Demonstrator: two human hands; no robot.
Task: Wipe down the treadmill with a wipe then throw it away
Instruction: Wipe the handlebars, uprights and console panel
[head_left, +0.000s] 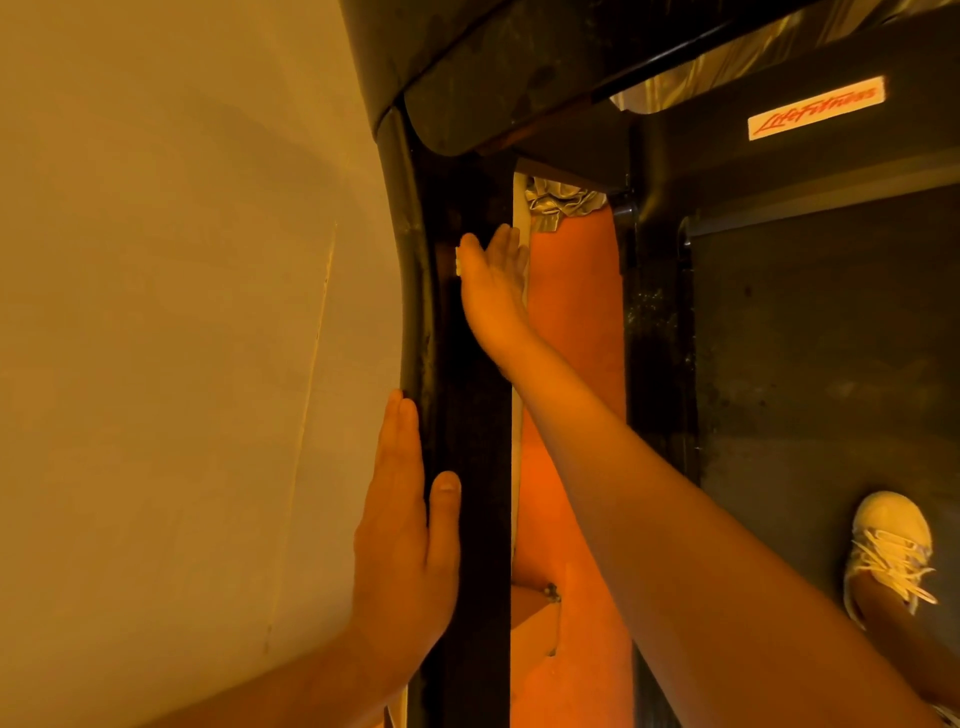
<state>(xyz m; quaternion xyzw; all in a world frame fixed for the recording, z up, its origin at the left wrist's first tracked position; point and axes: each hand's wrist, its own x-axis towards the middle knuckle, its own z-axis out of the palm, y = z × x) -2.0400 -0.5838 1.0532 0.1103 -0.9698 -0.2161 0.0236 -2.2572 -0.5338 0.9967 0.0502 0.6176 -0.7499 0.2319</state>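
The wipe (458, 261) shows only as a small pale edge at the thumb side of the right hand (493, 291), a little above the centre of the frame. The right hand lies flat, fingers extended, pressing the wipe against the dark upright bar (467, 415) of the treadmill (831, 338); most of the wipe is hidden beneath the palm. The grip is a flat press, not a closed fist.

The left hand (405, 545) sits in the lower centre of the frame, open and flat. Its fingers rest along the left edge of the same bar and its thumb lies across the bar's dark face. It holds nothing.

The bar runs vertically through the middle of the frame and curves up into a dark console housing (493, 67) at the top. To the left is a plain wall (182, 312). To the right of the bar, orange floor (571, 338) shows in the gap. Further right lies the dark treadmill deck, with a white label in red lettering (815, 106) at the upper right. A pale laced shoe (888, 545) stands on the deck at the lower right.
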